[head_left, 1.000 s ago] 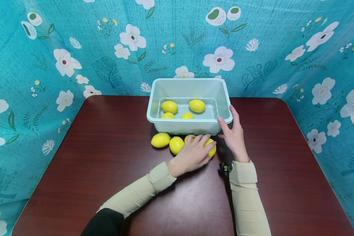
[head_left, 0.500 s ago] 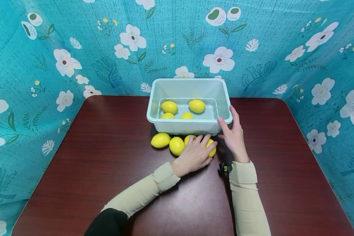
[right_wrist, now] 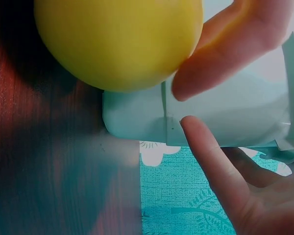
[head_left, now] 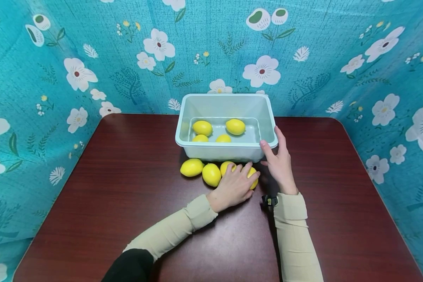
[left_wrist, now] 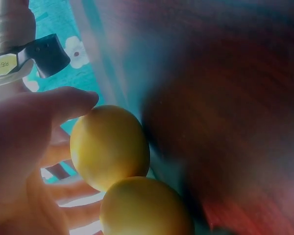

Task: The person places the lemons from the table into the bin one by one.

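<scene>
Curled fingers of the left hand (head_left: pixel 234 187) grip a smooth, oval lemon (head_left: pixel 253 181) at the right end of a row on the bench (head_left: pixel 137 180); another lemon (left_wrist: pixel 147 210) touches it in the left wrist view. Leftward the row continues with a plump lemon (head_left: pixel 211 175) and a pointed lemon (head_left: pixel 192 167). Close behind, the pale plastic box (head_left: pixel 220 151) blocks the far side with its front wall. The right hand (head_left: pixel 280 168), grip spread, touches the box's near right corner. Inside lie four lemons (head_left: pixel 235 127), two partly hidden by the rim. Beyond the dark, wood-grained bench hangs woven-looking turquoise floral cloth (head_left: pixel 211 43).
</scene>
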`<control>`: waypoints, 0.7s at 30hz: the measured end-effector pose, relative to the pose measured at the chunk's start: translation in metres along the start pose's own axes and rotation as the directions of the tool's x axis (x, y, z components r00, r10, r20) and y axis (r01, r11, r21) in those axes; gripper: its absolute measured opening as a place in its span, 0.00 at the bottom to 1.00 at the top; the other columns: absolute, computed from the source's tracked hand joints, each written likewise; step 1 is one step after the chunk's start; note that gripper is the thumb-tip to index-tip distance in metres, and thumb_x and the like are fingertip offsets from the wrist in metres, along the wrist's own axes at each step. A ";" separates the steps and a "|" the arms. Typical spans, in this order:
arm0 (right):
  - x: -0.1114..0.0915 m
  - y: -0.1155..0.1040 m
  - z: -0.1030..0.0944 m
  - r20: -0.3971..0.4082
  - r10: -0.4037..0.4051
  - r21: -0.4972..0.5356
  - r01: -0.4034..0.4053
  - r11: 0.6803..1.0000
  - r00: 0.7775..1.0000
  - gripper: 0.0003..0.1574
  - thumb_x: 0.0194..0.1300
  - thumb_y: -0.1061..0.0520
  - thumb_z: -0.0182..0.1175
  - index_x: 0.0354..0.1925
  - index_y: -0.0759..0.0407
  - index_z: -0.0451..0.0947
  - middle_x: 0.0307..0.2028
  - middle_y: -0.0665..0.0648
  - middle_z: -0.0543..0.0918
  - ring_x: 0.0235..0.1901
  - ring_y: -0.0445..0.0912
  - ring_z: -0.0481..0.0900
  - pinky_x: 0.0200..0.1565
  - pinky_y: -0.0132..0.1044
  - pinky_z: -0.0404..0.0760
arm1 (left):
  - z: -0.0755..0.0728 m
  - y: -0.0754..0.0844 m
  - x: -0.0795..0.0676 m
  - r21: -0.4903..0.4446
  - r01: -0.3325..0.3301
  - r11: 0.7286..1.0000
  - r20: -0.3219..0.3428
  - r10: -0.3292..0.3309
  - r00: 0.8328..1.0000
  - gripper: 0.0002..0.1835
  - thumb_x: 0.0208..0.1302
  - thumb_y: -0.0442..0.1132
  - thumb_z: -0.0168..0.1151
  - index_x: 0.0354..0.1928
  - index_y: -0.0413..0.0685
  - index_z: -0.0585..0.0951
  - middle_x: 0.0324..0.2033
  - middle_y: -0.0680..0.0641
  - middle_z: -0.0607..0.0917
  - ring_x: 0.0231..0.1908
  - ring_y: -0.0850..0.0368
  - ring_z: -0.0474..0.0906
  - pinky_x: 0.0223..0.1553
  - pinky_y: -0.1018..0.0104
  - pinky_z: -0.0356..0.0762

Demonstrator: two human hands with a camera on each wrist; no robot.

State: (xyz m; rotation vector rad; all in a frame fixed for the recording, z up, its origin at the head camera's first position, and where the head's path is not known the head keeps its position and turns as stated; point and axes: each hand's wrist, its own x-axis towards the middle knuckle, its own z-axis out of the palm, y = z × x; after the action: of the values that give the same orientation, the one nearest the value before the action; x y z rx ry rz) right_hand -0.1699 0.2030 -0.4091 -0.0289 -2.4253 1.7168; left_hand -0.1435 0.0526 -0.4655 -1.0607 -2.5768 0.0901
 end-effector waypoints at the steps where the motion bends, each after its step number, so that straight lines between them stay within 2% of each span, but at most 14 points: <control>1: 0.000 0.000 0.000 -0.001 -0.001 -0.002 0.001 1.000 1.000 0.42 0.62 0.43 0.51 0.69 0.43 0.43 0.66 0.58 0.55 0.51 0.57 0.71 0.27 0.44 0.80 | 0.000 0.000 0.000 -0.003 -0.002 1.000 0.002 0.002 1.000 0.28 0.51 0.55 0.59 0.54 0.58 0.69 0.52 0.47 0.70 0.41 0.52 0.73 0.49 0.52 0.63; 5: 0.000 0.001 0.000 0.001 -0.004 -0.004 0.004 1.000 1.000 0.42 0.62 0.43 0.51 0.69 0.43 0.43 0.66 0.58 0.54 0.51 0.57 0.72 0.28 0.45 0.80 | 0.003 0.003 0.001 -0.010 -0.004 1.000 0.002 0.004 1.000 0.27 0.50 0.54 0.61 0.53 0.57 0.70 0.50 0.47 0.70 0.42 0.52 0.73 0.54 0.49 0.60; 10: -0.001 0.000 0.000 0.001 -0.009 0.003 0.009 1.000 1.000 0.42 0.62 0.44 0.51 0.69 0.43 0.43 0.67 0.58 0.54 0.51 0.57 0.72 0.28 0.45 0.80 | 0.005 0.004 0.002 0.000 -0.007 1.000 0.014 0.007 1.000 0.29 0.46 0.54 0.65 0.51 0.57 0.70 0.52 0.47 0.69 0.43 0.52 0.72 0.55 0.47 0.58; 14: -0.001 0.000 0.000 -0.001 -0.011 0.007 0.011 1.000 1.000 0.42 0.62 0.44 0.51 0.69 0.43 0.44 0.66 0.58 0.54 0.50 0.57 0.72 0.27 0.43 0.80 | 0.006 0.005 0.002 0.015 -0.020 1.000 0.000 0.020 1.000 0.29 0.45 0.54 0.66 0.51 0.57 0.70 0.52 0.47 0.69 0.43 0.52 0.72 0.54 0.48 0.58; 21: -0.002 0.000 0.000 -0.002 -0.013 0.005 0.013 1.000 1.000 0.42 0.63 0.44 0.51 0.69 0.43 0.44 0.66 0.58 0.55 0.49 0.57 0.73 0.27 0.43 0.80 | 0.006 0.006 0.003 0.008 -0.034 0.999 -0.014 0.034 0.999 0.24 0.49 0.52 0.62 0.48 0.56 0.71 0.50 0.47 0.70 0.41 0.51 0.72 0.52 0.48 0.60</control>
State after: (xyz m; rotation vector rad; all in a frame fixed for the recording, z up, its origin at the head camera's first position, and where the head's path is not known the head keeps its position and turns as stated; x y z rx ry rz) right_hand -0.1683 0.2027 -0.4097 -0.0146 -2.4138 1.7167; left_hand -0.1434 0.0596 -0.4717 -1.0986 -2.5445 0.1000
